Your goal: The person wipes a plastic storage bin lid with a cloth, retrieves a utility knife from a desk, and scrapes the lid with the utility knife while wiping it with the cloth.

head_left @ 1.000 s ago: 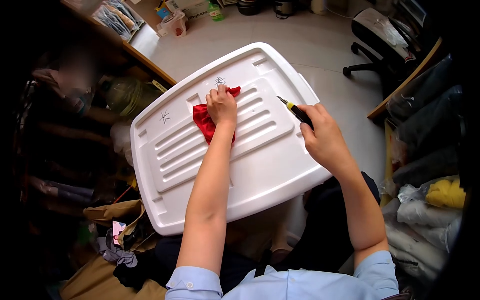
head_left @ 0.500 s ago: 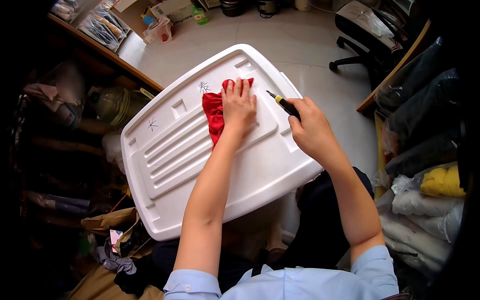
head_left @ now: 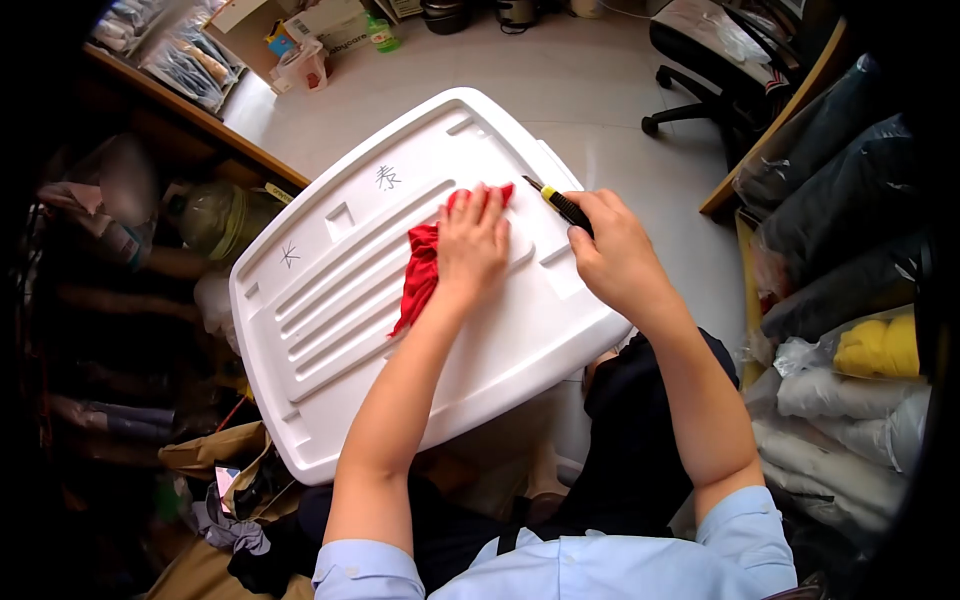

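Note:
A white plastic lid (head_left: 380,385) with raised ribs and handwritten black characters lies tilted in front of me. My left hand (head_left: 473,245) keeps hold of a crumpled red cloth (head_left: 418,272), its palm down and fingers pressing the fabric against the lid. Part of the cloth is hidden under the palm, while one corner shows beyond the fingertips. Over the lid's right side, my right hand (head_left: 622,245) is closed around a black and yellow utility knife (head_left: 566,207). The knife's narrow tip points up and left, toward the cloth.
A black wheeled chair (head_left: 710,95) stands at the upper right. Clear-bagged clothes (head_left: 830,240) are stacked along the right, with a yellow bundle (head_left: 878,346) among them. Dark shelves with bags line the left. Boxes (head_left: 325,25) and a green bottle (head_left: 381,33) sit at the back.
My left hand and the red cloth have slid down the lid, away from the upper character. The right hand still holds the knife. The whole view has shifted slightly.

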A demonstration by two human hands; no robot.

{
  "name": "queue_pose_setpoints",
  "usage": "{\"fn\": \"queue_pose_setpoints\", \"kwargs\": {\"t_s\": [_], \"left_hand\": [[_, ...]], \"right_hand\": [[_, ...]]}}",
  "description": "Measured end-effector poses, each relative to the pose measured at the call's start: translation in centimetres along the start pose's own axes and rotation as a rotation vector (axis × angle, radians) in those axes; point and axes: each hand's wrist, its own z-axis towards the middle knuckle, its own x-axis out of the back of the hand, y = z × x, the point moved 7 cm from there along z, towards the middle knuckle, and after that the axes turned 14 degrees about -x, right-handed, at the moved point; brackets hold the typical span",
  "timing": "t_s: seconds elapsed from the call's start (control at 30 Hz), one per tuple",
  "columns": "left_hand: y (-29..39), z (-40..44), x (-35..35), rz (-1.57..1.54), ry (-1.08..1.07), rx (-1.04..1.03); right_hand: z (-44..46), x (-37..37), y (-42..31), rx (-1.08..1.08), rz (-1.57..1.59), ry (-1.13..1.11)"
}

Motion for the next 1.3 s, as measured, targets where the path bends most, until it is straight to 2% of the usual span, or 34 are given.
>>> {"fn": "queue_pose_setpoints", "kwargs": {"t_s": [0.13, 0.2, 0.33, 0.47, 0.6, 0.63, 0.87, 0.93, 1.17, 1.3], "left_hand": [[-3.1, 3.9, -0.9, 0.065, -0.043, 0.133], [-3.5, 5.8, -1.5, 0.067, -0.141, 0.136], [-1.1, 7.4, -2.1, 0.082, -0.071, 0.015], [-1.7, 8.5, -2.5, 0.221, -0.186, 0.131], [-4.1, 10.5, -3.2, 0.266, -0.164, 0.207], [-3.6, 10.4, -2.7, 0.273, -0.103, 0.169], [2.5, 5.9, -1.2, 0.118, -0.108, -0.075], [2.2, 6.2, -1.4, 0.153, -0.119, -0.062], [-4.6, 10.0, -3.1, 0.234, -0.252, 0.242], [-3.3, 8.3, -2.8, 0.106, -0.193, 0.234]], "right_hand": [[0.0, 0.7, 0.3, -0.031, -0.035, 0.008], [0.0, 1.0, 0.4, -0.027, -0.02, 0.012], [-0.2, 1.6, 0.6, -0.025, 0.008, 0.003], [-0.5, 1.8, 0.9, -0.05, 0.043, -0.014], [-0.3, 2.2, 0.8, -0.017, 0.038, 0.009], [-0.4, 2.2, 0.9, -0.026, 0.056, 0.003], [-0.5, 2.5, 0.4, -0.013, 0.063, 0.002], [-0.7, 2.3, 0.2, 0.001, 0.082, 0.002], [-0.5, 2.4, 0.5, -0.03, 0.079, 0.001], [-0.1, 2.2, 0.8, -0.03, 0.051, 0.015]]}}
